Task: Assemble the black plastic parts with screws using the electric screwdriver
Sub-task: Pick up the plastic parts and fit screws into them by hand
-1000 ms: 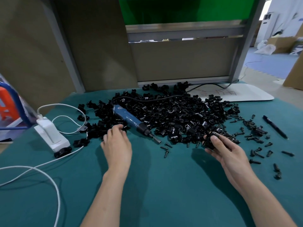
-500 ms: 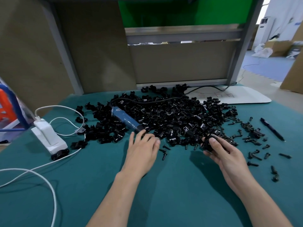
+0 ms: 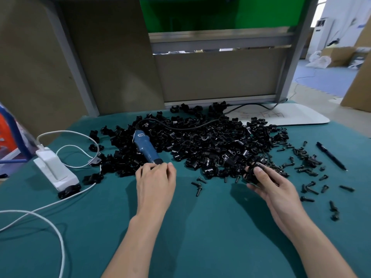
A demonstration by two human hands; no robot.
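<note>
The left hand [image 3: 155, 181] had come across from the pile's edge and bunched its fingers over the nose of the electric screwdriver [image 3: 145, 146]. The tool lay unmoved on the heap of black parts [image 3: 210, 145]. I couldn't tell whether the grip had closed on it. The right hand [image 3: 269, 183] kept pinching one black plastic part [image 3: 253, 173]. It looked as if the tool was about to be picked up.

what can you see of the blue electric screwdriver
The electric screwdriver has a slim blue body that looks plastic, with a pale label near its rear and a black collar at the front. It lies on the pile of black plastic parts, nose toward the person. A black cord runs from its rear across the pile. The left hand curls its fingers over the front end, hiding the bit.
</note>
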